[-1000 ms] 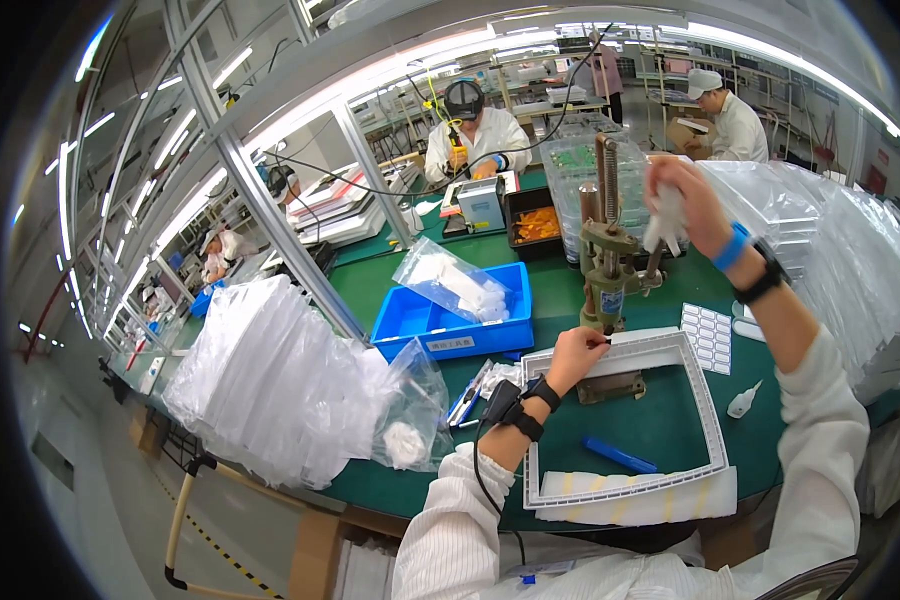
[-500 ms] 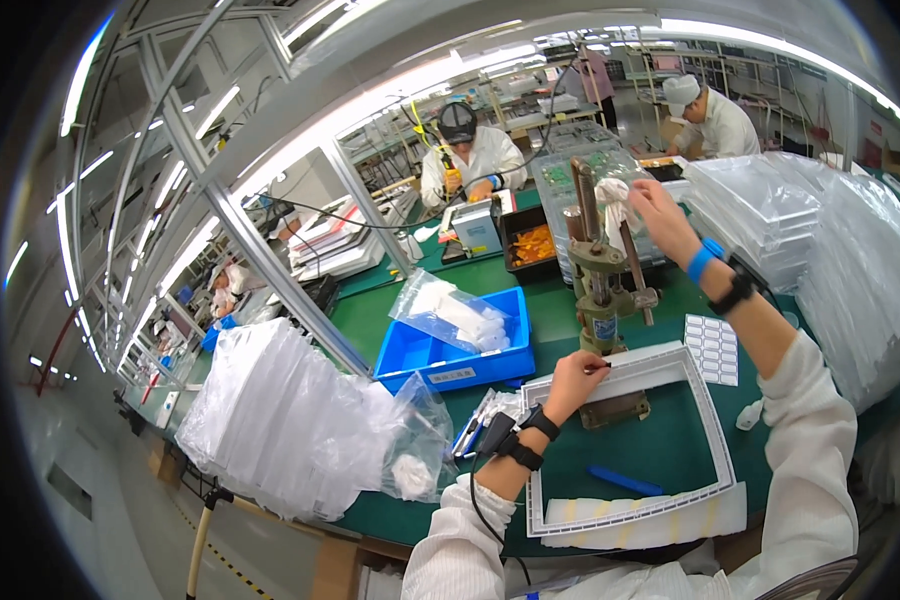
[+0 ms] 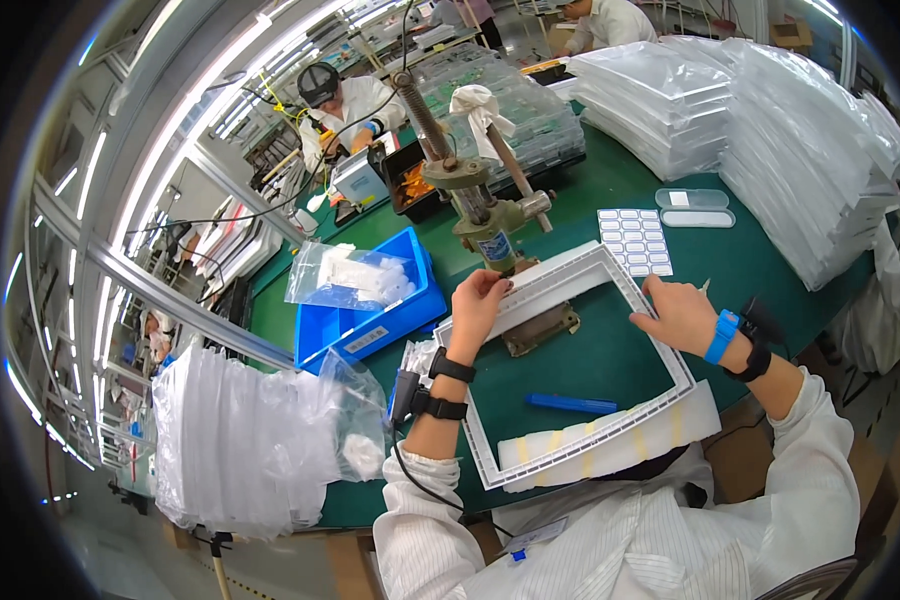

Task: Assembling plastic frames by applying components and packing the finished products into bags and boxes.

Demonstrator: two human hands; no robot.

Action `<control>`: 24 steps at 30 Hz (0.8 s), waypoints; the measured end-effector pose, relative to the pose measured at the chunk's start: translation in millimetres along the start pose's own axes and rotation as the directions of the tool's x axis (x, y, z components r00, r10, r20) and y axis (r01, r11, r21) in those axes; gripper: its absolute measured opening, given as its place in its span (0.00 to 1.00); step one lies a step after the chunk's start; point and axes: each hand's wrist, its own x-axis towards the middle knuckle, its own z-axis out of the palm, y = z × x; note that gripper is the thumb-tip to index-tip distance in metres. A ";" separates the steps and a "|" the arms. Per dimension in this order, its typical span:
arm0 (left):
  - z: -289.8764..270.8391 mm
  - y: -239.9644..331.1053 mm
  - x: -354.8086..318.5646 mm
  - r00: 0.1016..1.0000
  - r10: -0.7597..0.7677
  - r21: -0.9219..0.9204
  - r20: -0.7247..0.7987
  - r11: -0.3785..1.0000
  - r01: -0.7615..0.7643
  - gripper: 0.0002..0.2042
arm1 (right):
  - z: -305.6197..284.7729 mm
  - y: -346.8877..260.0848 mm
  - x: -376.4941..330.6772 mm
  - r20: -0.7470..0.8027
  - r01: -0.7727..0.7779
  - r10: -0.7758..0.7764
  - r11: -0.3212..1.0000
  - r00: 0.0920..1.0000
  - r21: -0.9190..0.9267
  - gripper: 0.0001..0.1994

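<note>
A white rectangular frame [image 3: 570,277] rests at an angle, its far side under the green hand press [image 3: 490,218]. My left hand [image 3: 478,312] pinches at the frame's far left part, close below the press; a small dark spot shows at the fingertips, too small to name. By the frame's right side is my right hand [image 3: 682,315], thumb and forefinger apart, nothing seen between them. The press lever [image 3: 510,165] has a white cloth [image 3: 480,108] wrapped on its end, with no hand on it. Inside the frame's outline lies a blue pen-like tool [image 3: 571,403].
A blue bin [image 3: 365,340] with bagged white parts stands left of the press. Bagged stacks flank me at left [image 3: 235,440] and right [image 3: 805,165]. A label sheet [image 3: 634,241] and oblong clear case [image 3: 695,208] lie at right. White foam [image 3: 610,440] lies under the near edge. Co-workers sit beyond.
My right hand has come down from beside the cloth-wrapped lever end to the frame's right side. The left hand keeps its pinch at the frame. The whole view has shifted and tilted.
</note>
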 end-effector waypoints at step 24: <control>-85.4 85.2 -195.7 0.788 -0.523 -0.476 0.324 0.630 0.614 0.05 | 29.8 -39.5 144.1 0.266 0.511 -0.510 0.857 0.818 0.070 0.16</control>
